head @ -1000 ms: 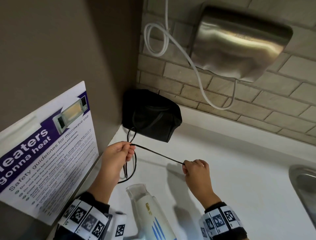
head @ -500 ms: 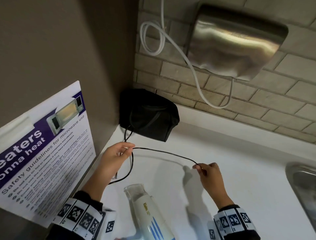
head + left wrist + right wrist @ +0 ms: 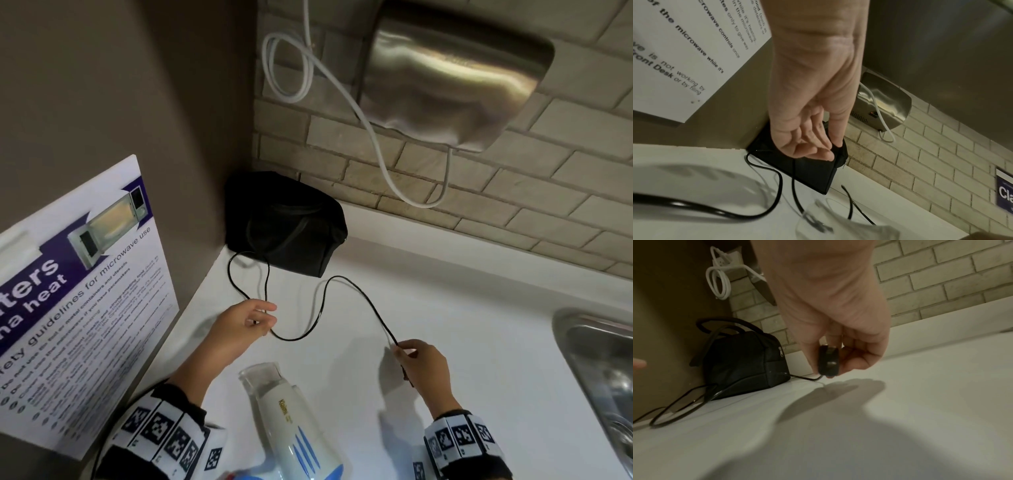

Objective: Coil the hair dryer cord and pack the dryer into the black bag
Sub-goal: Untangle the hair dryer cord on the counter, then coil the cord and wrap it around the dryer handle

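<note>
The white hair dryer (image 3: 287, 421) with blue stripes lies on the white counter (image 3: 462, 325) between my forearms, nozzle pointing away. Its thin black cord (image 3: 291, 339) loops out to the foot of the black bag (image 3: 284, 226), comes back through my left hand (image 3: 269, 315), then sags and arches over to my right hand (image 3: 402, 356). My left hand (image 3: 830, 149) pinches the cord loosely between thumb and fingers. In the right wrist view my right hand (image 3: 851, 353) grips the black plug (image 3: 828, 363) just above the counter. The zipped bag (image 3: 744, 363) stands in the corner.
A steel sink (image 3: 599, 377) is set into the counter at the right. On the brick wall hang a metal hand dryer (image 3: 452, 75) and a looped white cable (image 3: 342, 92). A microwave safety poster (image 3: 78, 291) covers the left side wall.
My right hand has moved right and toward me, sliding along the cord to the plug. The taut cord has gone slack and wavy, and the loop at my left hand has spread toward the bag.
</note>
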`<control>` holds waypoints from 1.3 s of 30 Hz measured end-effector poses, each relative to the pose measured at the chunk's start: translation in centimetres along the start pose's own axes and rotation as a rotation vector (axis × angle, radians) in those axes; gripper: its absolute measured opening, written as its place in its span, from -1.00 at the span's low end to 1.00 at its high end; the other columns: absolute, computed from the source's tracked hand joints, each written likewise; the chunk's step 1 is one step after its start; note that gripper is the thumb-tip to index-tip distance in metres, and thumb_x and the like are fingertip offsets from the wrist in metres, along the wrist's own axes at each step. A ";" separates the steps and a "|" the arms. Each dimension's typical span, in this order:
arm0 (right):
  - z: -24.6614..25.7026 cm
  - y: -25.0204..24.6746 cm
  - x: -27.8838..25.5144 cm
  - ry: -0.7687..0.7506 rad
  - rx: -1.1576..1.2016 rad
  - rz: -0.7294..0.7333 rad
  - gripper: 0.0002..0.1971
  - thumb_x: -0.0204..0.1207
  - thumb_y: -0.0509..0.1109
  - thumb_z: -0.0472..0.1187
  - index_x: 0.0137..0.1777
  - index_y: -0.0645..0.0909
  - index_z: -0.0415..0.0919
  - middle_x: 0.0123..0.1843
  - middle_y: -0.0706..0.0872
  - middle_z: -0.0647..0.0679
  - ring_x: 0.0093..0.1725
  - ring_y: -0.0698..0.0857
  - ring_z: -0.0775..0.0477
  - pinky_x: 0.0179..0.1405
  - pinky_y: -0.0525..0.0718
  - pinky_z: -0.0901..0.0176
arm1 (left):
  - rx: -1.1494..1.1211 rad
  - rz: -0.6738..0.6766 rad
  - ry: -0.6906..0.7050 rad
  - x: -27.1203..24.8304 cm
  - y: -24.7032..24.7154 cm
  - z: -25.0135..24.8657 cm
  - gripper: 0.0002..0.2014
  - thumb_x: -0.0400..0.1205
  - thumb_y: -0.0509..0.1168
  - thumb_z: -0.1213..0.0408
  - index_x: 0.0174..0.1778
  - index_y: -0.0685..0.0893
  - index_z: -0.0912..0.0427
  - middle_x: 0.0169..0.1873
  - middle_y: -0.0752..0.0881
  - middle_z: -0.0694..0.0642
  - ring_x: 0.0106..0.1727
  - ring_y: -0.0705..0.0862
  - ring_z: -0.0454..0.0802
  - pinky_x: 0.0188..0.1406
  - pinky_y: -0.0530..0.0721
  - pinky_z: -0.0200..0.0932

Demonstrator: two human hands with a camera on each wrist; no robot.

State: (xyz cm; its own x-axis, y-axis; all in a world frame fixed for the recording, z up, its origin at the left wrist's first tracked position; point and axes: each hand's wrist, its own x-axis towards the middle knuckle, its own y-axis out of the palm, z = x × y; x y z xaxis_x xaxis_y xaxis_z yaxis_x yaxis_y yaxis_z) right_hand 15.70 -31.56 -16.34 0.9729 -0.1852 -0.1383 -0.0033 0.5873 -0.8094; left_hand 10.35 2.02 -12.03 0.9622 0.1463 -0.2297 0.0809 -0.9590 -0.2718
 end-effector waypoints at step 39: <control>15.4 5.2 -8.6 -0.873 -0.010 0.488 -0.46 0.56 0.33 -0.26 0.50 0.33 0.12 0.39 0.39 0.17 -0.08 0.68 0.12 0.02 0.64 0.32 | 0.682 -0.081 0.402 -4.0 -0.7 1.5 -0.72 0.46 0.21 0.56 -0.26 0.56 0.03 -0.26 0.62 -0.10 -0.12 0.55 -0.05 -0.20 0.48 -0.23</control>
State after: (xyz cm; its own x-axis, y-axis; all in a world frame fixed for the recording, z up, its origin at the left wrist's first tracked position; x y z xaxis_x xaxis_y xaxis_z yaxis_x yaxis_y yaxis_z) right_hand 10.88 -14.74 -10.58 0.6933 0.7206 0.0076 -0.4458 0.4372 -0.7811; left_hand 6.06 2.49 -12.30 0.9908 -0.0144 0.1349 0.1027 -0.5697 -0.8154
